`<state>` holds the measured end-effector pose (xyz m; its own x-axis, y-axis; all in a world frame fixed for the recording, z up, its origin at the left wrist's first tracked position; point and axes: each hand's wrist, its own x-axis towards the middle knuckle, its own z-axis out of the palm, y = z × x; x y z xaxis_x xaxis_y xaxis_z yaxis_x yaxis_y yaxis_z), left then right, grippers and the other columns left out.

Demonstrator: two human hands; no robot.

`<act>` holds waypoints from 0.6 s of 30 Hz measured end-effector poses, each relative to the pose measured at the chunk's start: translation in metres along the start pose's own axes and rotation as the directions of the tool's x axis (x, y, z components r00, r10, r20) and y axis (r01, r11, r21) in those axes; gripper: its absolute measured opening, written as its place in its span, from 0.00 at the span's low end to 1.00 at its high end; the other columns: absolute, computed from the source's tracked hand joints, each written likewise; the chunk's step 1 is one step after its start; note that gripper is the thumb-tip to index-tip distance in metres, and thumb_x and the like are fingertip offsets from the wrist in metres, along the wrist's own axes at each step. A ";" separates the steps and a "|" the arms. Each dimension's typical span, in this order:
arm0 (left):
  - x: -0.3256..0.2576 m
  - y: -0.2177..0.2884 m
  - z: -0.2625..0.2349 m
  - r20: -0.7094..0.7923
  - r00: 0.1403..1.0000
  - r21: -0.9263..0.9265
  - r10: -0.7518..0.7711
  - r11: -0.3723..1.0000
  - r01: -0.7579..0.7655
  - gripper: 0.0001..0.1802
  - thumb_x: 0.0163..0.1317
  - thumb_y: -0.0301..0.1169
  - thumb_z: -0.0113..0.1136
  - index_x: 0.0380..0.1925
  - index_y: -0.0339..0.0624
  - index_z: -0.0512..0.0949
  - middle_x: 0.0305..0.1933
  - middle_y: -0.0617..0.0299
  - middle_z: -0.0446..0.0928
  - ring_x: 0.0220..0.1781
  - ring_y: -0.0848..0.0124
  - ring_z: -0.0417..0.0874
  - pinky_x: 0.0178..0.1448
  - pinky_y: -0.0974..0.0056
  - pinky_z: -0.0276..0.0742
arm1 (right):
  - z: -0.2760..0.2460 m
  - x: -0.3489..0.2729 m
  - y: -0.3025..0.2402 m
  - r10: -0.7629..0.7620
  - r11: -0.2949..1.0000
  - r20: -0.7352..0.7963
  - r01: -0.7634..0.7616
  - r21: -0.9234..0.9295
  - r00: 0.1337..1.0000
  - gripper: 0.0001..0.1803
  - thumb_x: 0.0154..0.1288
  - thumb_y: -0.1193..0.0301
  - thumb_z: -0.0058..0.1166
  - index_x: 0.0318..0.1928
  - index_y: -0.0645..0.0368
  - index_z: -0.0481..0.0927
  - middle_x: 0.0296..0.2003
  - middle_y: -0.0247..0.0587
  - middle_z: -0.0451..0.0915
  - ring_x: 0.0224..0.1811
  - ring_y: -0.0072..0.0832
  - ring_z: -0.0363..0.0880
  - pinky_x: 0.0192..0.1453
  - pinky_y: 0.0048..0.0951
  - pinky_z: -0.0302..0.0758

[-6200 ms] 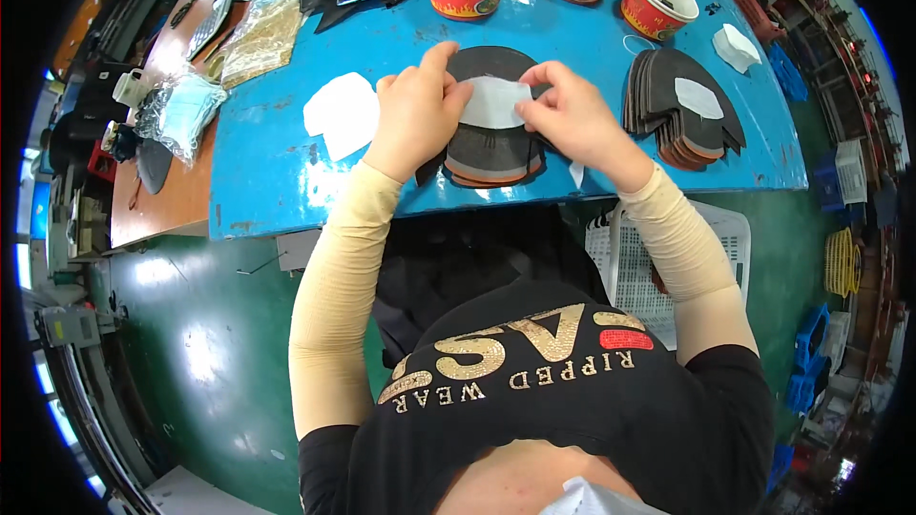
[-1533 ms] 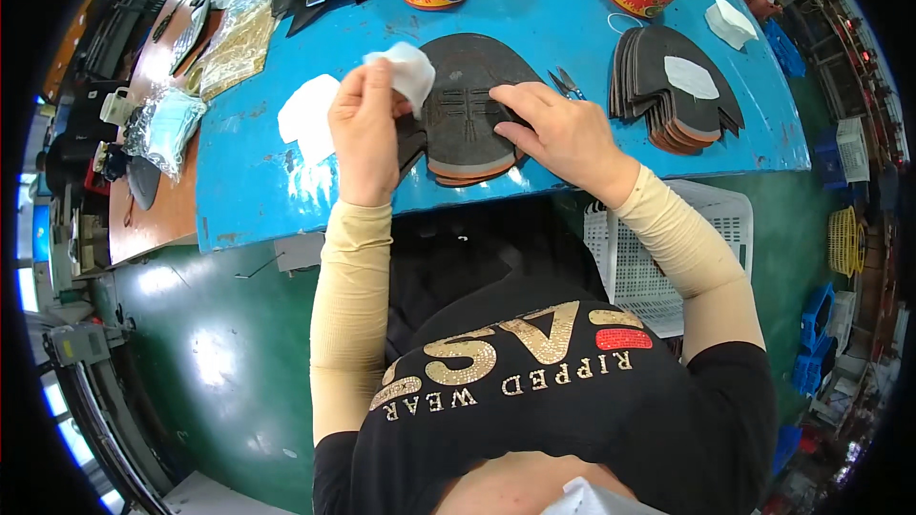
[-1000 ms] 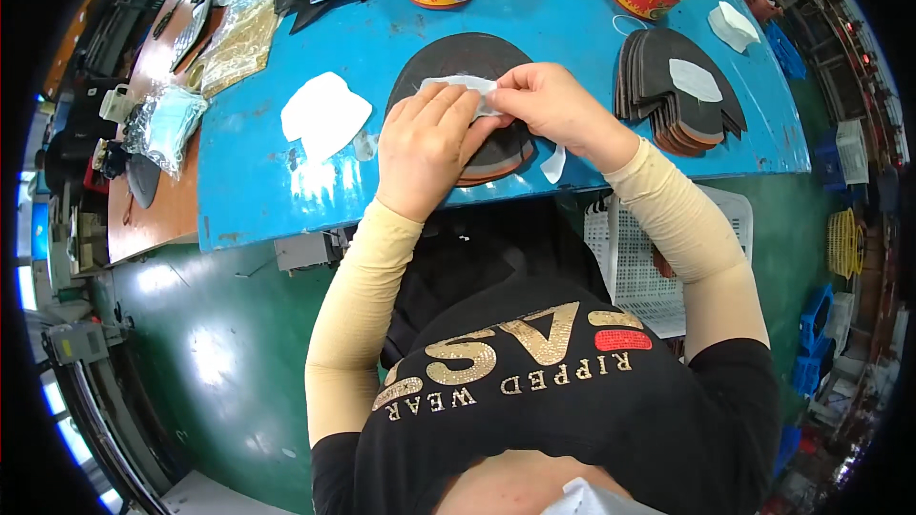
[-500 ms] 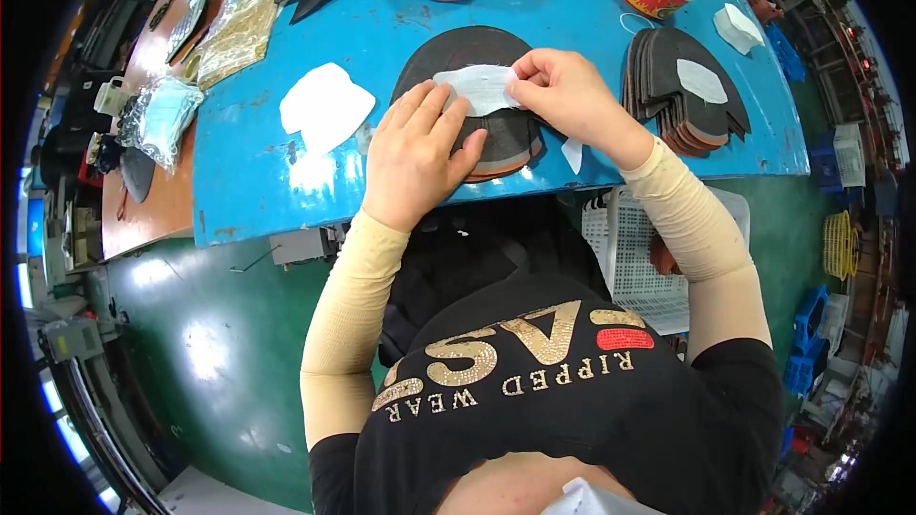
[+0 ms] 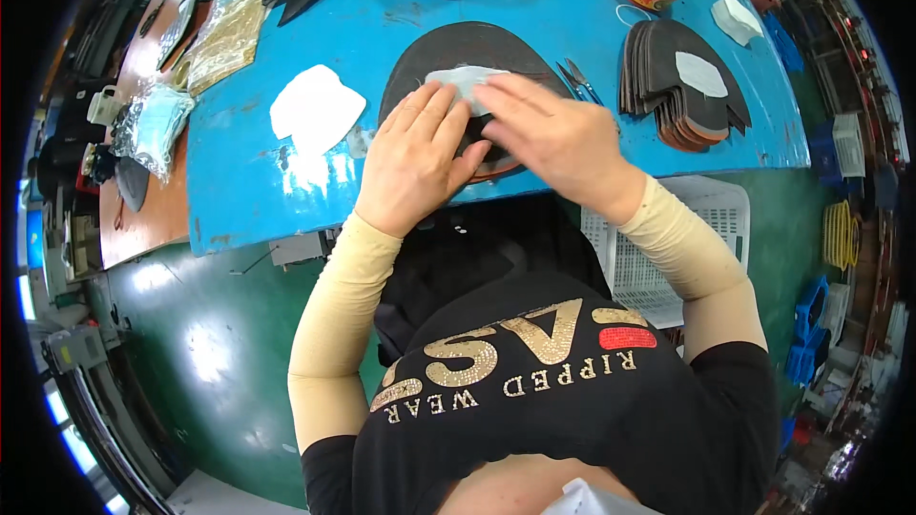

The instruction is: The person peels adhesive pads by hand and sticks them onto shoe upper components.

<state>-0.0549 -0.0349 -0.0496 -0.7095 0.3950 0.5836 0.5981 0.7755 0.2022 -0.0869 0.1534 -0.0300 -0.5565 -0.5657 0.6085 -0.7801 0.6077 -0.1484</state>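
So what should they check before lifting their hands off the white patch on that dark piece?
1. Both hands on the work: left hand and right hand lie flat on it. Ok.
2. The small white fabric patch lies on the dark rounded fabric piece. Ok.
3. Patch edges stuck down all round: fingers cover most of it. Cannot tell.
4. The dark piece rests fully on the blue table: its near edge hangs over the rim. Not ok.
5. The small scissors are clear of the right hand. Ok.
6. More white patches lie ready to the left. Ok.
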 end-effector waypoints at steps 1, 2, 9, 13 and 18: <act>-0.002 0.000 -0.003 0.047 0.999 0.015 -0.006 1.000 0.005 0.23 0.48 0.34 0.64 0.45 0.38 0.74 0.51 0.50 0.72 0.55 0.52 0.72 0.56 0.56 0.69 | -0.002 -0.002 -0.007 -0.021 1.000 0.127 0.024 -0.017 0.992 0.19 0.55 0.63 0.56 0.48 0.54 0.74 0.43 0.32 0.76 0.22 0.28 0.78 0.21 0.23 0.72; -0.002 0.001 -0.005 0.089 0.996 0.033 -0.012 0.999 0.009 0.25 0.49 0.36 0.63 0.48 0.38 0.73 0.53 0.49 0.71 0.57 0.52 0.71 0.57 0.56 0.68 | 0.001 -0.009 -0.006 0.034 0.995 0.196 -0.015 -0.098 0.980 0.24 0.54 0.56 0.56 0.50 0.54 0.73 0.50 0.32 0.74 0.21 0.27 0.79 0.21 0.24 0.73; -0.016 -0.003 -0.023 0.256 0.965 0.043 -0.046 0.998 0.036 0.33 0.51 0.44 0.60 0.56 0.40 0.67 0.61 0.50 0.64 0.64 0.52 0.62 0.64 0.52 0.60 | -0.016 -0.030 0.008 0.093 0.992 0.303 -0.062 -0.109 0.949 0.31 0.53 0.52 0.56 0.54 0.55 0.71 0.55 0.36 0.71 0.22 0.29 0.79 0.22 0.25 0.74; -0.005 -0.001 -0.034 0.335 0.939 0.110 -0.072 0.993 0.037 0.39 0.53 0.53 0.54 0.60 0.40 0.62 0.64 0.51 0.60 0.67 0.53 0.58 0.67 0.51 0.52 | -0.019 -0.027 0.009 0.093 0.993 0.158 -0.080 -0.088 0.983 0.32 0.53 0.51 0.55 0.54 0.56 0.70 0.54 0.38 0.72 0.22 0.31 0.79 0.23 0.26 0.74; 0.009 -0.011 -0.011 0.314 0.945 0.166 -0.095 0.985 0.044 0.47 0.51 0.63 0.49 0.62 0.39 0.58 0.66 0.52 0.58 0.69 0.57 0.55 0.69 0.50 0.47 | -0.003 -0.010 -0.012 0.117 0.988 0.208 -0.091 -0.127 0.971 0.30 0.55 0.51 0.53 0.52 0.59 0.71 0.52 0.40 0.73 0.23 0.32 0.80 0.23 0.28 0.75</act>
<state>-0.0637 -0.0455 -0.0384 -0.8442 0.4537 0.2853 0.4958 0.8633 0.0942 -0.0709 0.1535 -0.0325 -0.6910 -0.5945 0.4112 -0.6833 0.7229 -0.1031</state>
